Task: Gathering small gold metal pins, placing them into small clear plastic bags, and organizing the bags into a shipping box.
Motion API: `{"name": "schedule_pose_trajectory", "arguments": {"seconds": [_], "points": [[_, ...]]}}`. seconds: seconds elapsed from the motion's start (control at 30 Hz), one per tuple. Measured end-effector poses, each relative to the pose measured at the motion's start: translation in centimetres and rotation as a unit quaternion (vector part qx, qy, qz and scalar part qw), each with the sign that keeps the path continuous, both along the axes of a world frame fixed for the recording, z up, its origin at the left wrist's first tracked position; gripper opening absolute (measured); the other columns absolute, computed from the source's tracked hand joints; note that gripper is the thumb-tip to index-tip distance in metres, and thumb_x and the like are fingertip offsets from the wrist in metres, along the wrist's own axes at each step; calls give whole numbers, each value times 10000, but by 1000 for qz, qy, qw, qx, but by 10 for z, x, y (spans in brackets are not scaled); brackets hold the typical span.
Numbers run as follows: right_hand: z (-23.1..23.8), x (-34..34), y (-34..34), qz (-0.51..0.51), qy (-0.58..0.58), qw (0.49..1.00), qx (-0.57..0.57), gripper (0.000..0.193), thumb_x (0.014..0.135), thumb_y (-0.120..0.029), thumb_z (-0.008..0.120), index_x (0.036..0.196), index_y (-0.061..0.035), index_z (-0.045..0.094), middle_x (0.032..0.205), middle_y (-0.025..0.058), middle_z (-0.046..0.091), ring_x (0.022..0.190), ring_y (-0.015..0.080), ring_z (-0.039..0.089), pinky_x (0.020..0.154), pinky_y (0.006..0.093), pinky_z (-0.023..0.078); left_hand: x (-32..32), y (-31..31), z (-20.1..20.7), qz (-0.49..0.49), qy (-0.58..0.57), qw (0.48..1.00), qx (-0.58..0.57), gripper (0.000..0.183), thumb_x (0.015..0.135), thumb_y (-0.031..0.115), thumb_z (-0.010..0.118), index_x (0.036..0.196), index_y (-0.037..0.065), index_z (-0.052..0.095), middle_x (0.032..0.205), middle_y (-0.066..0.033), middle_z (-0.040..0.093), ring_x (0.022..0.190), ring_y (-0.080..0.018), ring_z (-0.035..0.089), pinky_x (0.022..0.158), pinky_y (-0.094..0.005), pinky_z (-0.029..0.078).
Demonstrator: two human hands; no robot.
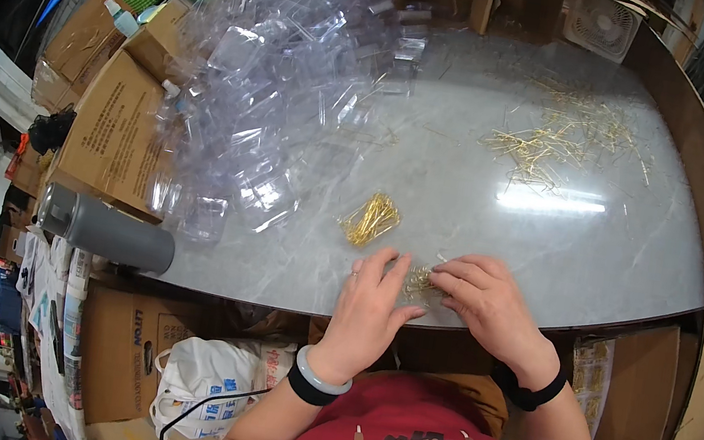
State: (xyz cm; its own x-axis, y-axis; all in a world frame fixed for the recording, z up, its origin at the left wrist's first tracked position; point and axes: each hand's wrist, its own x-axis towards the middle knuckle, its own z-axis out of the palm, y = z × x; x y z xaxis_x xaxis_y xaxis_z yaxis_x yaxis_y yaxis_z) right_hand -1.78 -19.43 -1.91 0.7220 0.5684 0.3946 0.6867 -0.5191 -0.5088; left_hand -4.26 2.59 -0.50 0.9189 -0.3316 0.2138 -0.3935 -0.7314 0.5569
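Note:
Between my hands, at the table's near edge, lies a small bunch of thin gold metal pins (418,282); a clear plastic box may surround it, but my fingers cover too much to tell. My left hand (370,299) rests at the left side of the bunch, fingers stretched forward and thumb spread away from them. From the right, my right hand (485,295) has its bent fingers closed on the bunch, its thumb partly hidden. Just beyond my left fingertips sits a clear plastic box filled with gold pins (373,219).
A big heap of clear plastic boxes (273,74) covers the table's left side. Loose gold pins (543,143) lie scattered at the far right. A grey bottle (112,231) lies at the left edge. Cardboard walls (697,133) border the grey table (455,194); a white fan (601,26) stands behind.

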Motion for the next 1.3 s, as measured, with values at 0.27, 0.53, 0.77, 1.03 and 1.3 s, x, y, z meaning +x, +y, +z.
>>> {"name": "schedule_pose_trajectory", "arguments": {"seconds": [0.27, 0.53, 0.77, 1.03, 1.3], "points": [[1, -14, -8, -66, 24, 996, 52, 414, 819, -13, 720, 1221, -34, 620, 1294, 145, 596, 1144, 357, 577, 956, 418, 497, 9, -9, 3, -79, 5, 997, -26, 659, 828, 167, 791, 1389, -21, 502, 1389, -219, 483, 1298, -437, 462, 1090, -505, 382], [6, -59, 0, -189, 84, 976, 66, 659, 864, 128, 568, 1474, 69, 326, 1549, 324, 297, 1393, 497, 391, 1136, 473, 392, 17, -21, -19, -149, -75, 984, 58, 671, 908, 156, 705, 1477, -17, 395, 1467, -208, 411, 1406, -431, 377, 1187, -540, 288], [1, -36, 14, -158, 98, 977, 107, 633, 841, 130, 610, 1433, 45, 402, 1511, 287, 374, 1381, 457, 417, 1101, 467, 427, 16, -18, -28, -140, -51, 989, 15, 517, 913, 24, 654, 1386, -62, 465, 1396, -246, 420, 1379, -448, 397, 1150, -534, 363], [-5, -38, 12, -196, 83, 967, 139, 656, 840, 116, 552, 1460, 74, 343, 1510, 303, 362, 1373, 475, 406, 1139, 474, 377, 11, -20, -32, -127, -92, 986, 49, 468, 904, -24, 622, 1347, -88, 484, 1412, -263, 434, 1364, -466, 412, 1150, -554, 356], [12, -29, 25, -148, 75, 980, 110, 792, 768, 52, 612, 1501, 41, 312, 1552, 284, 308, 1388, 468, 362, 1150, 501, 329, 11, -17, -33, -122, -81, 989, 35, 458, 925, 5, 561, 1359, -106, 467, 1405, -255, 449, 1384, -436, 417, 1173, -546, 340]]}}
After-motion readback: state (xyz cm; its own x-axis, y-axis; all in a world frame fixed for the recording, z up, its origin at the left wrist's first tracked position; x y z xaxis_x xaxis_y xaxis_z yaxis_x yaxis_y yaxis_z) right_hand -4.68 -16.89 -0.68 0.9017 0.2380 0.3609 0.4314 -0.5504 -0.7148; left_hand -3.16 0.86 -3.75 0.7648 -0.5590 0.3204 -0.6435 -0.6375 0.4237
